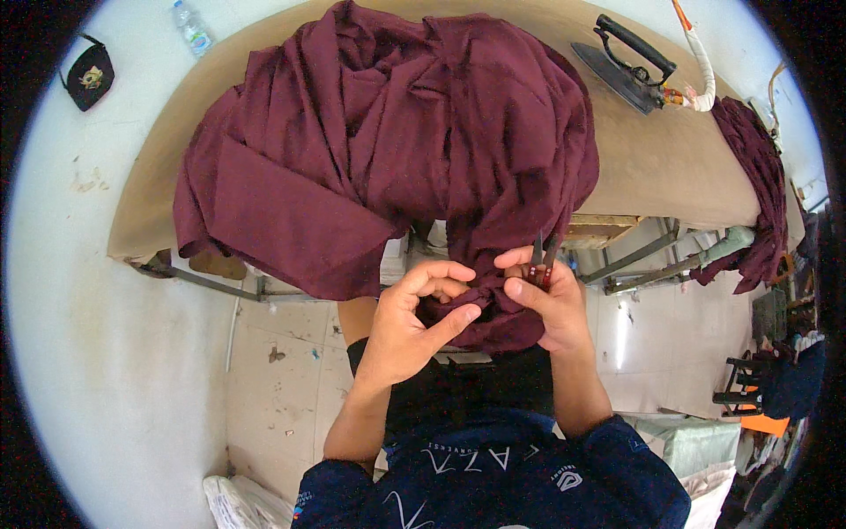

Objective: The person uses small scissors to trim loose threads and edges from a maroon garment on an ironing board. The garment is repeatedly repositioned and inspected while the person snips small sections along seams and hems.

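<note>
A large heap of maroon cloth (379, 132) covers much of the padded table, and part of it hangs over the near edge toward my lap. My left hand (419, 313) grips a gathered bit of this cloth, its thumb and fingers curled around the edge. Close beside it, my right hand (551, 304) holds small thread snips (539, 260) with red on the handles, blades pointing away from me. The right thumb and index finger also rest at the bunched cloth. My right fingers partly hide the snips' handles.
An iron (621, 66) with a black handle and a wrapped cord stands at the table's far right. More maroon cloth (753, 176) drapes over the right end. A plastic bottle (192, 31) and a black pouch (89, 76) are at the far left. Metal bars (648, 256) run under the table.
</note>
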Demonstrator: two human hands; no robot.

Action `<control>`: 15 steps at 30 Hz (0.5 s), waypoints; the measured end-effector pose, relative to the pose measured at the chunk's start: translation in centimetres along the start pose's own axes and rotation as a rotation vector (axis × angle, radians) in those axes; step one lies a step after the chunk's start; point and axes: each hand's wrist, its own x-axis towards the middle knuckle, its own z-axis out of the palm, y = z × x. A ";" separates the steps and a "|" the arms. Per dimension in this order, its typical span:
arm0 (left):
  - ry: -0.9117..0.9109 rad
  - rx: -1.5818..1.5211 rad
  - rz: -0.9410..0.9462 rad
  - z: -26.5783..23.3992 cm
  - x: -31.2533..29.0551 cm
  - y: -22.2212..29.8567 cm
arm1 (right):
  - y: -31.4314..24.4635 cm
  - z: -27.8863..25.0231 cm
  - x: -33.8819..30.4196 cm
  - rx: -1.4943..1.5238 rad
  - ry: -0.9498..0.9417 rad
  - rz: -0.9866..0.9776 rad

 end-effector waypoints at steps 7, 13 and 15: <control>0.042 -0.003 0.082 0.1 0.0 -0.4 | -0.5 0.6 0.3 -0.420 -0.114 -0.126; 0.102 0.070 0.056 0.3 -0.3 -0.5 | -0.3 0.5 0.1 -0.482 -0.098 -0.108; 0.150 0.041 0.044 0.8 -0.4 -0.3 | -0.2 0.4 0.1 -0.504 -0.104 -0.099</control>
